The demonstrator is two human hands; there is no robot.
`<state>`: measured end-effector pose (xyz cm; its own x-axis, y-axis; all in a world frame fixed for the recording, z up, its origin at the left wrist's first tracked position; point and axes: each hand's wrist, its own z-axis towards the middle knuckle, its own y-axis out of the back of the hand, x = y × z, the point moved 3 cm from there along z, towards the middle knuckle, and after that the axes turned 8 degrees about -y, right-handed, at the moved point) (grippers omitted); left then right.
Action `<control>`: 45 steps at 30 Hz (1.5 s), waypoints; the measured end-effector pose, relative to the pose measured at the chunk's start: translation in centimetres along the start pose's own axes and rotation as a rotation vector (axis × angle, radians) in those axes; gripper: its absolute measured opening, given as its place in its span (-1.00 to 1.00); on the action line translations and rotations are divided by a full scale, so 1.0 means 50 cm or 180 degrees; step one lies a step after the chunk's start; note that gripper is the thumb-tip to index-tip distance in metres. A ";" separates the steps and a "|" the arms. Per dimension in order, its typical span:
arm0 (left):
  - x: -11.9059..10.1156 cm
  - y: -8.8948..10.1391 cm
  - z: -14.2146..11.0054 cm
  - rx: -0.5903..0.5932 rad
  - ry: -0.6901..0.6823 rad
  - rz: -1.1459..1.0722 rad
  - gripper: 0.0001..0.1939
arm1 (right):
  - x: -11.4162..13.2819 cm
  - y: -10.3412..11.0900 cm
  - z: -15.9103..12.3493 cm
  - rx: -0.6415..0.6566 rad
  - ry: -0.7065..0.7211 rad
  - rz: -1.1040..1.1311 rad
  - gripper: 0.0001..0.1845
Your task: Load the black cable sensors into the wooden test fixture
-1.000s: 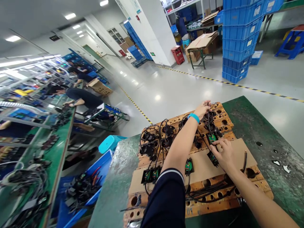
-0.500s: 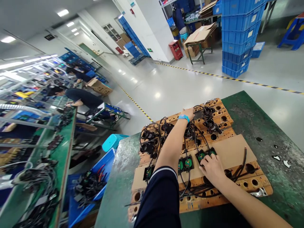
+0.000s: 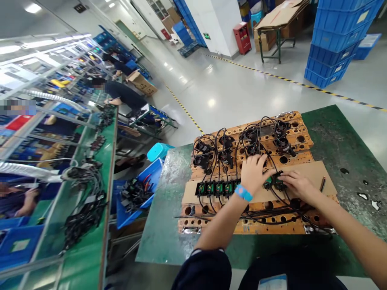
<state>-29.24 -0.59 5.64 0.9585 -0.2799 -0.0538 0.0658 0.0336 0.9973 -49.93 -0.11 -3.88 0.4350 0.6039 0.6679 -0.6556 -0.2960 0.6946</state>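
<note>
On an orange-brown wooden fixture [image 3: 211, 222] with many holes lies a row of black square housings with green circuit boards [image 3: 219, 188], black cables running from them. My left hand [image 3: 253, 175], a blue band on its wrist, hovers over the row with its fingers spread; its thumb points at a green-board housing [image 3: 267, 183]. The fingers of my right hand [image 3: 298, 186] are closed on the rightmost black housing [image 3: 279, 182], partly hiding it. Several black round pump-like parts [image 3: 224, 156] sit behind on the fixture, joined by the cables.
Brown cardboard [image 3: 317, 173] lies under the row. The fixture rests on a green table [image 3: 163, 217] with wet spots at right. Left of it are a blue bin [image 3: 157, 173] of cables, a turquoise stool [image 3: 159, 151] and a workbench [image 3: 90, 241]. Co-workers sit along that bench.
My left hand has come back from the far side of the fixture to the row of housings. My right hand now grips the rightmost housing. The view has shifted, showing the fixture more squarely.
</note>
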 end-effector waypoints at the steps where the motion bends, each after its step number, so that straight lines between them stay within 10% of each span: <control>1: -0.011 -0.029 -0.045 0.0071 0.0057 -0.0089 -0.24 | -0.010 -0.008 -0.002 0.0003 0.0081 -0.0007 -0.67; 7: -0.006 -0.146 -0.159 0.0531 -0.0001 -0.0800 -0.17 | 0.002 -0.063 -0.021 0.0042 -0.0163 0.0137 -0.69; 19: 0.052 -0.109 -0.158 0.0737 -0.0237 -0.0867 -0.07 | 0.077 -0.077 -0.003 0.0611 -0.0096 0.0111 -0.71; 27: -0.052 -0.143 -0.134 0.0257 -0.0190 -0.0892 -0.33 | -0.053 0.142 0.357 -0.0293 -0.1276 -0.0501 -0.59; 33: -0.048 -0.178 -0.144 0.0157 -0.0296 -0.1037 -0.36 | -0.171 0.108 0.619 0.0561 -0.1379 -0.0760 -0.46; 45: -0.029 -0.185 -0.149 -0.0025 -0.0652 -0.1024 -0.33 | -0.258 0.080 0.685 0.1690 -0.1647 -0.0125 -0.22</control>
<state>-29.19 6.65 -3.86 0.8133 -0.4632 -0.3521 0.3573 -0.0800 0.9305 -37.04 -34.43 -0.58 0.7731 0.2344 0.5893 -0.3039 -0.6787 0.6686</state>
